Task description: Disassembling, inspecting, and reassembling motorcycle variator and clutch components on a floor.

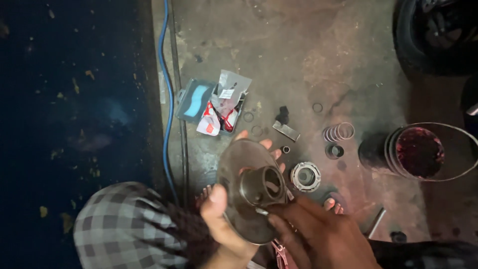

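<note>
the left hand (226, 219) cups a round, dished metal pulley plate (246, 192) from below, thumb laid across its near face and fingertips showing past its far rim, so the hand is closed around the plate's edge. the plate is held tilted above the concrete floor (298, 60), its raised centre hub (262, 186) facing up toward the camera. the right hand (311, 231) comes in from the near right corner of the floor, fingers pressed against the hub's lower side; whether they pinch something small there is too dark to tell.

just beyond the plate on the floor sits a round silver bearing-like part (305, 176), with a short dark sleeve (334, 151) and a row of thin metal rings (338, 132) farther toward the right edge. a small open plastic case (195, 99) with red-and-white packets (215, 119) lies toward the far middle, beside a blue hose (166, 89) that runs along the floor's left edge. a round metal basin (433, 152) holding dark red fluid stands near the right edge, and a black tyre (433, 35) fills the far right corner. a checked sleeve (124, 229) covers the left arm.
</note>
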